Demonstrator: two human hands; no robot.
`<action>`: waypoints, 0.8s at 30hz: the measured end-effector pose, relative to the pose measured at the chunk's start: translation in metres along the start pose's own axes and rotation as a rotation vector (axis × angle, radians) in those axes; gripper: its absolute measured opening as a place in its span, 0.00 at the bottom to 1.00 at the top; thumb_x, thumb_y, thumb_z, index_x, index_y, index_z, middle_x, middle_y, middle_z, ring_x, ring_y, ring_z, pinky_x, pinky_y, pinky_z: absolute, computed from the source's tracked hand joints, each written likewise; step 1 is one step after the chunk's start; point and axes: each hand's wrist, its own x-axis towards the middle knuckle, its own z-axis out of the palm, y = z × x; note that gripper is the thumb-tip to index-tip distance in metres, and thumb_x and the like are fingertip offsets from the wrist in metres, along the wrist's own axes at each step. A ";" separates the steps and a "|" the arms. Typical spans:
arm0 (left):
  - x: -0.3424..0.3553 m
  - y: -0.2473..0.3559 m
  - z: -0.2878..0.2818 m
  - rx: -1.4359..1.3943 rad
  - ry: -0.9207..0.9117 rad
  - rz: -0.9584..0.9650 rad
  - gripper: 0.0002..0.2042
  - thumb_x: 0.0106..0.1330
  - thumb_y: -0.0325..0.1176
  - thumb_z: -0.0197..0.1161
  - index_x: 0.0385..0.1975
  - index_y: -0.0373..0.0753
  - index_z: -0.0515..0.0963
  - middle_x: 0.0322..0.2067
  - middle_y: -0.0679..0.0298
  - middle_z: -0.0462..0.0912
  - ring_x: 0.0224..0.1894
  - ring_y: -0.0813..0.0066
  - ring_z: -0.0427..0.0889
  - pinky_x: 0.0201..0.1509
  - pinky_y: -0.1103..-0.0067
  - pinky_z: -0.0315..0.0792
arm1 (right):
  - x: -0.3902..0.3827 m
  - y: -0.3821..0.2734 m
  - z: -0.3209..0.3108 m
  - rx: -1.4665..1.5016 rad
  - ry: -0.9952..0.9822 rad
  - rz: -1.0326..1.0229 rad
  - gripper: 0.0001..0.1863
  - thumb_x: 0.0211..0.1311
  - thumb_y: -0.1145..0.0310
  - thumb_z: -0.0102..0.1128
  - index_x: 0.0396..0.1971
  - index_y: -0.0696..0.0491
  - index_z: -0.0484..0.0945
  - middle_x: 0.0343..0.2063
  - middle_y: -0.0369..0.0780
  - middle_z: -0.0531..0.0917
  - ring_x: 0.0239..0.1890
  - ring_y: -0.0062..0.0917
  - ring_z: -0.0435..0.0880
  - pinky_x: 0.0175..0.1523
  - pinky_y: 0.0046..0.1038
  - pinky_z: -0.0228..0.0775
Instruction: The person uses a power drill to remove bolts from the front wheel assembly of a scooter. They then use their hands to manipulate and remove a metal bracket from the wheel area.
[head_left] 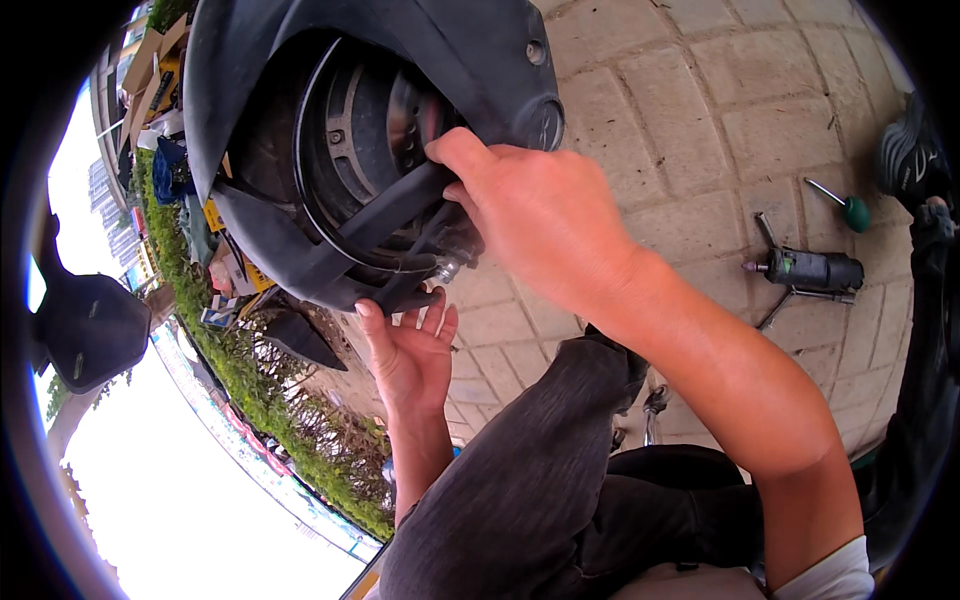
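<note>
A black plastic housing point(255, 235) fills the upper middle, with an opening that shows a round, ringed part point(345, 130) inside. My right hand point(545, 215) is closed on a flat black plastic strip point(400, 205) that crosses this opening; its other fingers are hidden behind the hand. A thin black cable point(302, 150) curves along the opening. Below, my left hand point(415, 360) has its thumb and fingers around the housing's lower tip. Between the hands sits a small shiny clear or metal fitting point(447, 268), close to the left fingertips.
On the paving right lie a green-handled screwdriver point(853, 212) and a black cylindrical tool with metal arms point(812, 270). A metal tool point(654, 405) lies beside my knee. A mirror point(95, 330) juts in at left. Boxes and clutter point(165, 120) stand by a hedge. Another person's shoe point(910, 150) shows far right.
</note>
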 end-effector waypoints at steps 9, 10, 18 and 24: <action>-0.014 0.016 0.004 0.393 0.293 0.479 0.32 0.71 0.48 0.62 0.69 0.40 0.59 0.62 0.63 0.69 0.62 0.72 0.68 0.64 0.67 0.61 | 0.000 0.005 0.003 0.016 0.009 0.002 0.13 0.63 0.66 0.62 0.46 0.49 0.75 0.27 0.40 0.85 0.28 0.39 0.85 0.29 0.38 0.75; -0.020 0.023 0.011 0.491 0.287 0.828 0.30 0.72 0.41 0.62 0.69 0.36 0.60 0.63 0.63 0.69 0.61 0.75 0.67 0.61 0.73 0.63 | -0.001 0.003 0.004 0.020 0.013 0.003 0.13 0.63 0.66 0.62 0.46 0.49 0.75 0.27 0.40 0.85 0.28 0.39 0.85 0.29 0.38 0.75; -0.034 0.094 0.126 1.668 -0.345 1.606 0.12 0.54 0.19 0.69 0.40 0.32 0.84 0.41 0.58 0.87 0.43 0.63 0.80 0.51 0.75 0.72 | -0.008 0.003 0.004 0.059 -0.045 0.071 0.16 0.65 0.65 0.59 0.52 0.44 0.74 0.24 0.38 0.84 0.25 0.36 0.85 0.27 0.37 0.74; -0.006 0.085 0.153 2.251 -0.476 1.444 0.17 0.59 0.26 0.63 0.49 0.36 0.82 0.38 0.62 0.82 0.42 0.64 0.79 0.50 0.69 0.69 | -0.033 0.004 0.008 0.171 -0.103 0.136 0.28 0.64 0.68 0.58 0.65 0.41 0.68 0.23 0.41 0.84 0.25 0.39 0.84 0.28 0.38 0.73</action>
